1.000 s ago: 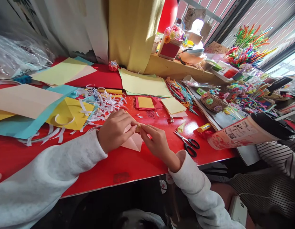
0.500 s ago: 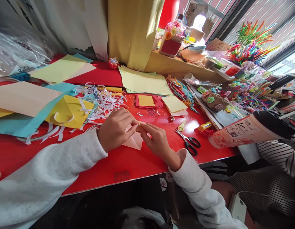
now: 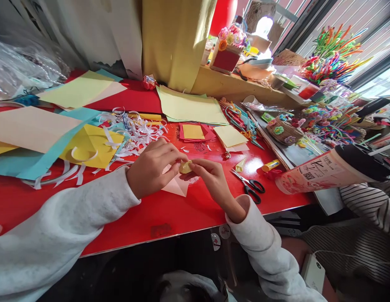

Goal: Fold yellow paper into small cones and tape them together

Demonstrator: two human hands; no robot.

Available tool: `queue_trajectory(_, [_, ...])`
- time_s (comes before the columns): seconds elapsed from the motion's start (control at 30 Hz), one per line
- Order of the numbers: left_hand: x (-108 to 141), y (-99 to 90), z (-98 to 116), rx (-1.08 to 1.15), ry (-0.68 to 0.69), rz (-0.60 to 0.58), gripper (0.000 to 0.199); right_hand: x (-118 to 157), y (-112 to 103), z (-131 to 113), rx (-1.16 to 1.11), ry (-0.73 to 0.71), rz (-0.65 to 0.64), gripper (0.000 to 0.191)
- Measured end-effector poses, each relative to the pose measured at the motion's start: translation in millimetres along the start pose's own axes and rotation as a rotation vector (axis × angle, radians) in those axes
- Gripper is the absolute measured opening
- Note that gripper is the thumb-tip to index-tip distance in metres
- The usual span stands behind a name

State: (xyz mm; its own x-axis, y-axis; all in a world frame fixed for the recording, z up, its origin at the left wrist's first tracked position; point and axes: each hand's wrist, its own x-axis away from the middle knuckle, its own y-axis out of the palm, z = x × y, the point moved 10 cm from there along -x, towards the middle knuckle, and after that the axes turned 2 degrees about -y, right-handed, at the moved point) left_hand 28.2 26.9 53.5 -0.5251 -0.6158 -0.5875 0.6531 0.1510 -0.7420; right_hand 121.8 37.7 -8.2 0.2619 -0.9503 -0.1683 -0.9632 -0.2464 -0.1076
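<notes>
A small folded yellow paper piece point(image 3: 185, 167) is pinched between the fingertips of both hands above the red table point(image 3: 195, 214). My left hand point(image 3: 155, 167) grips its left side, and my right hand point(image 3: 210, 176) grips its right side. Beneath the hands lies a pale pink sheet point(image 3: 177, 184), partly covered by my left hand. Black-handled scissors point(image 3: 252, 187) lie to the right of my right hand, with a folded yellow-green scrap point(image 3: 240, 165) just behind them.
White paper strips point(image 3: 144, 133) and colored sheets point(image 3: 34, 130) cover the left side. Paper stacks point(image 3: 191, 107) lie at the back. A printed cup point(image 3: 323, 171) leans in at the right, near a person's striped sleeve point(image 3: 371, 201) and a glue stick point(image 3: 270, 165).
The yellow piece shows more between the fingertips now. My right hand has shifted slightly right, and a small gap has opened between the hands.
</notes>
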Motion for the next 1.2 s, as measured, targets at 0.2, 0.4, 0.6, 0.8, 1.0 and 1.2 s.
queue_trajectory(0.2, [-0.3,0.3,1.7,-0.004,-0.009,-0.006,0.017,1.2,1.2,-2.3,0.050,-0.039,0.009,0.022])
queue_trajectory(0.4, [0.8,4.5,5.3,0.000,0.005,-0.044,0.013,0.0,0.6,-3.6,0.117,-0.046,0.013,0.022])
queue_trajectory(0.6, [-0.2,-0.8,1.8,0.031,-0.030,0.004,0.020,-0.4,-4.1,-6.6,0.157,-0.076,0.043,0.022])
queue_trajectory(0.8, [1.7,6.1,2.6,0.015,-0.024,-0.029,0.019,-0.3,-6.7,-6.5,0.172,-0.099,0.060,0.021])
queue_trajectory(1.0, [0.2,-3.2,-15.2,0.240,-0.241,0.013,0.013,5.8,-15.4,-28.9,0.552,-0.341,0.233,0.017])
queue_trajectory(1.2, [20.6,-12.5,-66.2,0.540,-0.664,0.284,0.011,21.5,-7.3,-49.5,0.992,-0.645,0.391,0.021])
